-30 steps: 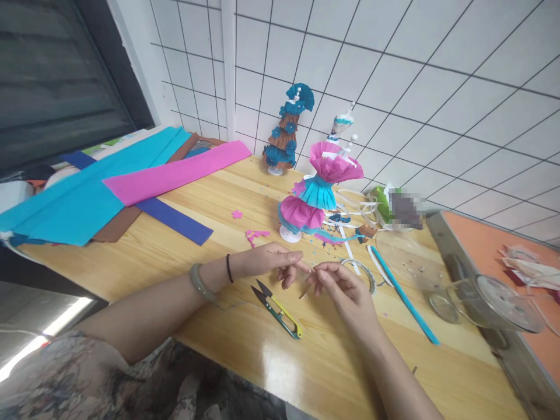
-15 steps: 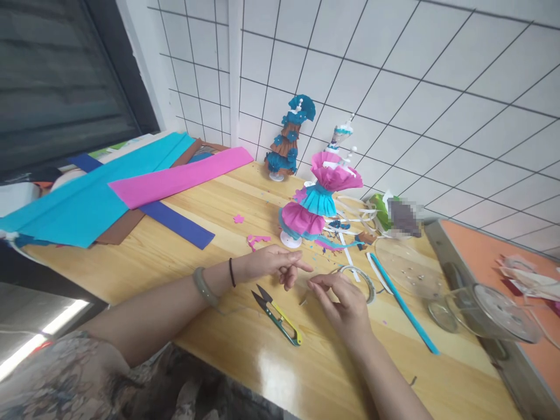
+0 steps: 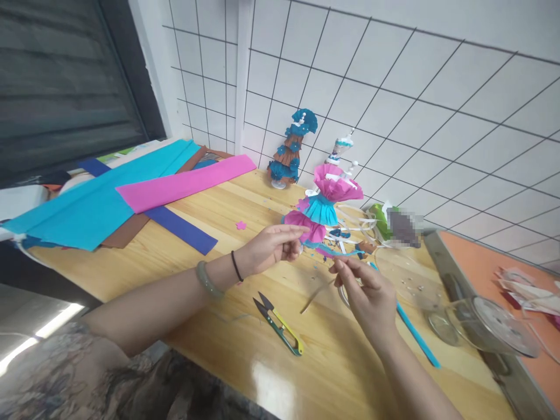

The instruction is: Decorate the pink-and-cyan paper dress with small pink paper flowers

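Observation:
My left hand (image 3: 273, 245) is raised above the wooden table (image 3: 245, 204), its fingers curled and pinched together right in front of the pink-and-teal paper dress figure (image 3: 321, 213). I cannot make out what the fingertips hold. My right hand (image 3: 367, 291) is pinched on a thin stick (image 3: 315, 296) that slants down to the left. Yellow-handled thread snips (image 3: 280, 324) lie on the table below both hands. A roll of clear tape lies partly hidden behind my right hand.
Teal, pink, blue and brown crepe paper sheets (image 3: 131, 192) lie at the left. A teal-and-brown paper figure (image 3: 291, 149) stands by the tiled wall. A teal strip (image 3: 413, 329), clear lids (image 3: 490, 318), white strips and paper scraps lie at the right, beside an orange tray (image 3: 494, 256).
Both hands rose from the table and moved toward the pink-and-teal figure. My right hand lifted the thin stick. The camera view shifted slightly.

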Tool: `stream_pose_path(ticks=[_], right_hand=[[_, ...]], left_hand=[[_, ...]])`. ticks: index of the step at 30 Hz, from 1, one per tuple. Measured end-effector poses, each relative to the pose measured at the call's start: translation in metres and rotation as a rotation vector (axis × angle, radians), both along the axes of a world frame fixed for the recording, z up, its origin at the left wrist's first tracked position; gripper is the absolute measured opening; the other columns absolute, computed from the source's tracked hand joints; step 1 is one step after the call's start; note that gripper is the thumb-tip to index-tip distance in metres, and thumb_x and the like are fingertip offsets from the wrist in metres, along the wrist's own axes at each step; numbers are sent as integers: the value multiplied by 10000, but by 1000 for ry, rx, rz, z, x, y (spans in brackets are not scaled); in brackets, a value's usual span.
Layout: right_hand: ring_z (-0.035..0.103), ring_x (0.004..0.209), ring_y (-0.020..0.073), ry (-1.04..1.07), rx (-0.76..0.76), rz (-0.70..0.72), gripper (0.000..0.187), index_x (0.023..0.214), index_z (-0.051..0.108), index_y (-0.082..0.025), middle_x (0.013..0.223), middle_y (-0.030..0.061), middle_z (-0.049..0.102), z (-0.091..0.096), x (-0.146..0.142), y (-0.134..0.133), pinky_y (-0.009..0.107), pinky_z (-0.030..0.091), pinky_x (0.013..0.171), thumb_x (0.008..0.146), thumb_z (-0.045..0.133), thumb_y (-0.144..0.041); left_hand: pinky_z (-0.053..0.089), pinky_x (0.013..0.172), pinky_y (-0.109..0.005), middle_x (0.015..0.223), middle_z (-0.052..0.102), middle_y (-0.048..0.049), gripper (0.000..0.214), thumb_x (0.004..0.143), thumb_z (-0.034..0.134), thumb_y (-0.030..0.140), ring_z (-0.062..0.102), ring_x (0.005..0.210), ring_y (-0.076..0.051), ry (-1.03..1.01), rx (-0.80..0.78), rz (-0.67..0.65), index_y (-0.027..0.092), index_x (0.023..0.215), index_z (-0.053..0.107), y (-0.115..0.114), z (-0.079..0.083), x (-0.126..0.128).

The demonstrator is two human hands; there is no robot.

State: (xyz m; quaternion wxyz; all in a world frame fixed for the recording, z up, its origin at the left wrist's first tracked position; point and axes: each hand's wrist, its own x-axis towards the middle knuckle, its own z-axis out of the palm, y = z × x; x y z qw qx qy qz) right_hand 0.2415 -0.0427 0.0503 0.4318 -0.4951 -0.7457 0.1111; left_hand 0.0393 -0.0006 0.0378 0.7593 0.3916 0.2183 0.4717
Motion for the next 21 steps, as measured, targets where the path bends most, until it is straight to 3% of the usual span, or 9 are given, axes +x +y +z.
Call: stream_pose_path(ticks=[5, 9, 21], right_hand=[[555, 538, 116, -36, 249, -16, 123, 853, 634, -181, 682, 22, 631, 27, -21, 22, 255, 462, 545, 826, 534, -248], [533, 601, 126, -114, 437, -17, 107, 864, 621, -175, 676, 21, 597, 33, -35, 40, 261, 433, 595, 829, 521, -189], [521, 671, 153, -285, 460, -32, 246, 1037, 605, -159, 768, 61, 576, 16, -33, 53, 278, 414, 620, 826, 479, -146]], left_hand=[[309, 457, -180, 548, 502, 23, 175, 725, 625, 279, 447, 466, -48, -12, -104, 65, 117, 759, 568, 9, 18, 10], [214, 383, -167, 480, 442, 51, 206, 726, 617, 258, 357, 384, -24, -73, -150, 42, 133, 635, 480, 17, 22, 20], [170, 347, -158, 415, 408, 75, 273, 701, 635, 222, 326, 323, -8, -85, -153, 87, 150, 583, 399, 24, 24, 30]])
